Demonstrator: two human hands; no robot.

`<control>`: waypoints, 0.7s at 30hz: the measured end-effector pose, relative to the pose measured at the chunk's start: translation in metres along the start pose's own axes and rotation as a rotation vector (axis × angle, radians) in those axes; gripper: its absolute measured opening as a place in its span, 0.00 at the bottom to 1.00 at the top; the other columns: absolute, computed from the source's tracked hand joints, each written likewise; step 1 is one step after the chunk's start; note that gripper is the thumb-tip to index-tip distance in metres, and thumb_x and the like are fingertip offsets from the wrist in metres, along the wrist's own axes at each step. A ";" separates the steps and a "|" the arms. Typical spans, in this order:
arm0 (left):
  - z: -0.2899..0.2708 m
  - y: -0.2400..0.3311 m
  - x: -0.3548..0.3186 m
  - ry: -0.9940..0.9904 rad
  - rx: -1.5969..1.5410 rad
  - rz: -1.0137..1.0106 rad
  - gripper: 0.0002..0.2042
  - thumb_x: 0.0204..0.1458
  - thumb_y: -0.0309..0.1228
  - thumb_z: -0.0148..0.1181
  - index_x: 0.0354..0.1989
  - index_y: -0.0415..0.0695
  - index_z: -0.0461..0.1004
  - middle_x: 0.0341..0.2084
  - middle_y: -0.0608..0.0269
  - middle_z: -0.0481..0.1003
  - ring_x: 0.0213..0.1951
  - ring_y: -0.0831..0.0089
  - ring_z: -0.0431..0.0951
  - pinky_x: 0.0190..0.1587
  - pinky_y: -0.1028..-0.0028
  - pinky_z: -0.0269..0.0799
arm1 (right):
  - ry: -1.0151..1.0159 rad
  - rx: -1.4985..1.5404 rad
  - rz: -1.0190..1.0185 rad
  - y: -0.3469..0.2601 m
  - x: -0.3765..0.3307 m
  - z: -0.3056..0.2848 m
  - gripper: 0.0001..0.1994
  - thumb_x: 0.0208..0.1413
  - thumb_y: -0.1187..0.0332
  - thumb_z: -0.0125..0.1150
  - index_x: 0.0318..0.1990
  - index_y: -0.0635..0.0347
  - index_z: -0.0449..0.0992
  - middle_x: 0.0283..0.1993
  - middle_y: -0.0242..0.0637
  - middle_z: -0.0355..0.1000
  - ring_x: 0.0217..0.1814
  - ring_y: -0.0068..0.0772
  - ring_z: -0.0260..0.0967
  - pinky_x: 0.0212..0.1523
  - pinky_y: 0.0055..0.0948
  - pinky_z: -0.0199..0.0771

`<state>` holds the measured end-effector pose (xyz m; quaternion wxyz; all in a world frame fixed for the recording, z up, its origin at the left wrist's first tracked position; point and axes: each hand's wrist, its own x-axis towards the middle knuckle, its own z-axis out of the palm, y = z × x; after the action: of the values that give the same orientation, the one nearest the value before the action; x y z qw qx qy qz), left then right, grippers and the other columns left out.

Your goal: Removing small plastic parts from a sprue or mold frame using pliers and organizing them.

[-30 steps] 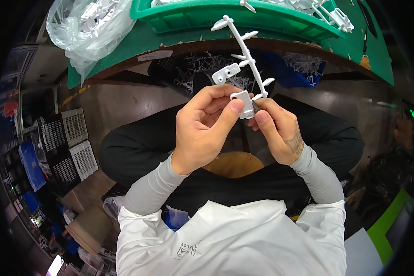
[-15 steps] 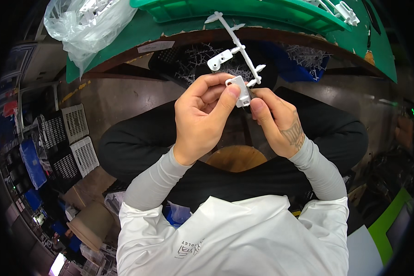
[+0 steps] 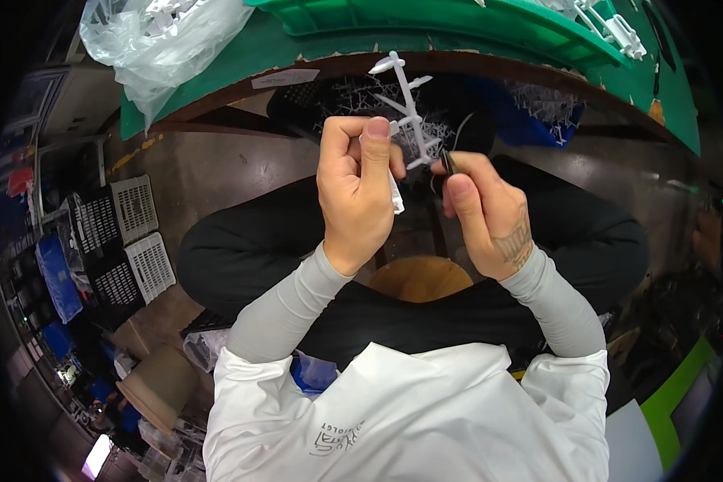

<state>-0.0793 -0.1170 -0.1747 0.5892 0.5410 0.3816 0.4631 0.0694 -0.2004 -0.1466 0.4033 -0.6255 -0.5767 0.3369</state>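
My left hand (image 3: 360, 189) is closed, its thumb pinching a white plastic sprue (image 3: 410, 116) by a side piece mostly hidden under the thumb. The sprue rises from there as a thin bar with short pointed branches. A white moulded plastic part (image 3: 395, 193) sticks out below the fingers of the same hand, apart from the sprue. My right hand (image 3: 486, 205) is closed around a small dark metal tool (image 3: 448, 163), its tip beside the sprue's lower end. Fingers cover most of the tool, so its exact kind does not show.
Ahead is a green table (image 3: 209, 84) with a worn edge, bearing a clear bag (image 3: 149, 56) of white parts and a green tray (image 3: 442, 30). Below it stand a blue bin (image 3: 498, 100) and a dark crate holding white sprue scraps. Crates (image 3: 149, 257) stand at left.
The left hand has turned, and one white part has come off the sprue and sits in its fingers. The sprue has shifted down slightly. The right hand's tool now shows more plainly.
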 end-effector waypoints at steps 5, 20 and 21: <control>0.004 0.006 -0.010 -0.101 -0.128 -0.107 0.12 0.69 0.40 0.45 0.41 0.44 0.62 0.20 0.62 0.73 0.16 0.83 0.67 0.19 0.81 0.64 | 0.035 0.078 0.063 0.005 -0.001 0.009 0.19 0.66 0.65 0.53 0.61 0.61 0.62 0.28 0.44 0.75 0.27 0.46 0.77 0.31 0.34 0.74; 0.011 0.003 -0.018 -0.137 -0.069 -0.095 0.13 0.69 0.38 0.46 0.39 0.39 0.64 0.21 0.63 0.74 0.24 0.83 0.73 0.29 0.80 0.71 | -0.021 0.058 0.100 0.004 0.002 0.009 0.14 0.69 0.62 0.48 0.51 0.64 0.67 0.32 0.47 0.78 0.33 0.51 0.79 0.32 0.37 0.77; 0.011 0.003 -0.019 -0.126 -0.041 -0.105 0.13 0.69 0.38 0.46 0.39 0.39 0.64 0.21 0.64 0.74 0.24 0.83 0.73 0.28 0.81 0.71 | -0.023 0.060 0.120 0.004 0.002 0.010 0.14 0.69 0.61 0.48 0.51 0.64 0.67 0.33 0.48 0.78 0.34 0.52 0.79 0.32 0.39 0.77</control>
<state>-0.0745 -0.1381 -0.1715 0.6465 0.5360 0.3621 0.4045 0.0625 -0.1977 -0.1544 0.3942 -0.6426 -0.5325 0.3848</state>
